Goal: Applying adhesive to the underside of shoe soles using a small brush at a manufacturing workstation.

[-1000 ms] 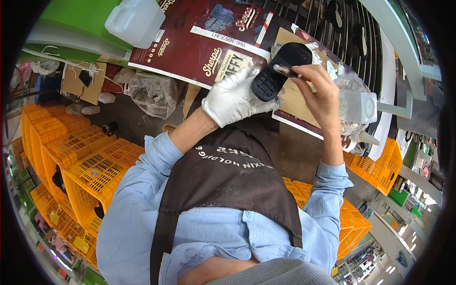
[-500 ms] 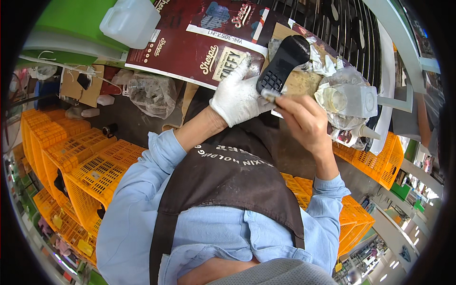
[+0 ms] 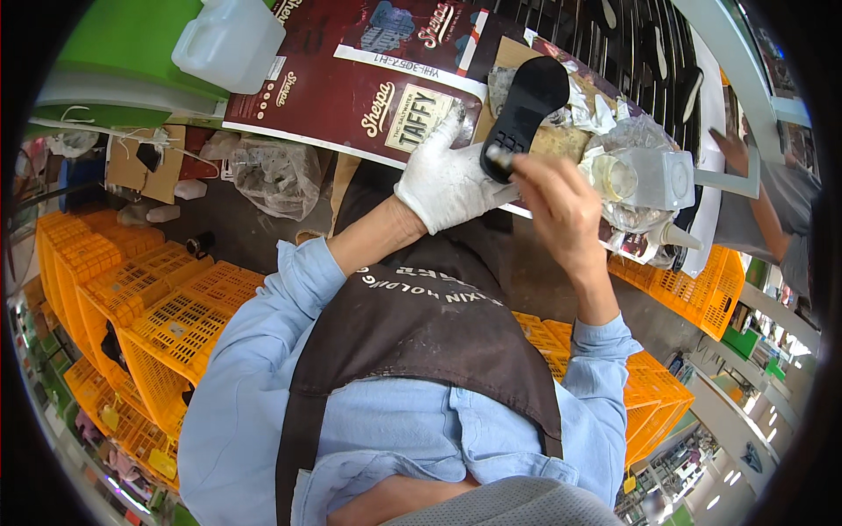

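My left hand (image 3: 447,187), in a white glove, is closed on the heel end of a black shoe sole (image 3: 537,92). The thumb is raised, and the sole's wide end points away to the right. Raised blocks show on its heel part. My bare right hand (image 3: 561,197) pinches a small brush (image 3: 500,158), its pale tip over the heel part. Blur hides the brush's handle and whether the tip touches. To the right of my hands lie a cloudy plastic container (image 3: 653,180) with an open round mouth and a white nozzle bottle (image 3: 675,235).
A dark red printed board (image 3: 351,110) covers the bench, with a white plastic jug (image 3: 230,44) at the left. Crumpled tissue (image 3: 601,118) lies beyond the sole. Black soles (image 3: 660,53) rest on a rack. Orange crates (image 3: 180,324) stand below. Another person's arm (image 3: 763,206) shows far right.
The sole has tipped so its face shows broader and flatter. The brush tip has moved slightly up across the heel part. Another person's arm has come in at the right.
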Motion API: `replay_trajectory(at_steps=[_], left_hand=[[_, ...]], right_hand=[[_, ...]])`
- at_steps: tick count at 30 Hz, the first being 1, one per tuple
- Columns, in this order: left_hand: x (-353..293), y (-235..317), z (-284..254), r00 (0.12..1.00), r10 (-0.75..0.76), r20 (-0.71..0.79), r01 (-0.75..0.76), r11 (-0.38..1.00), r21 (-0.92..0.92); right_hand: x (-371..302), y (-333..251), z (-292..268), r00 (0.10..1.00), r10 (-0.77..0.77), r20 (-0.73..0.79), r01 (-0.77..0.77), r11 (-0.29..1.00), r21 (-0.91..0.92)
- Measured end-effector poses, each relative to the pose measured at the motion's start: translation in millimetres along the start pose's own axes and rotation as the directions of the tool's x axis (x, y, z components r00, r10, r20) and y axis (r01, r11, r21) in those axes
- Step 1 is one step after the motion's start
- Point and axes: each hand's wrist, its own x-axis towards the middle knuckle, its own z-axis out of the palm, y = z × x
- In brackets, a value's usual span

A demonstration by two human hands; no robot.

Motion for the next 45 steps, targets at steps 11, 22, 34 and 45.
replay_trajectory(at_steps=[11,22,34,45], left_hand=[[3.1,-3.1,7.9,0.976,-0.016,-0.219,0.024,0.999,0.034],[4.3,-1.9,-0.3,0.994,-0.027,-0.109,0.021,0.998,-0.061],[6.6,-7.0,-28.6,0.950,0.042,-0.309,0.004,0.989,0.148],[-4.3,-2.2,-39.6,0.966,0.046,-0.254,-0.033,0.998,0.054]], right_hand=[[20.4,0.3,11.2,0.978,-0.196,-0.066,0.197,0.980,0.010],[5.3,4.4,9.3,0.999,0.049,0.007,-0.049,0.961,0.274],[34.8,131.7,7.6,0.863,0.446,-0.238,-0.437,0.895,0.092],[48.3,151.4,-5.2,0.878,0.471,0.083,-0.474,0.837,0.273]])
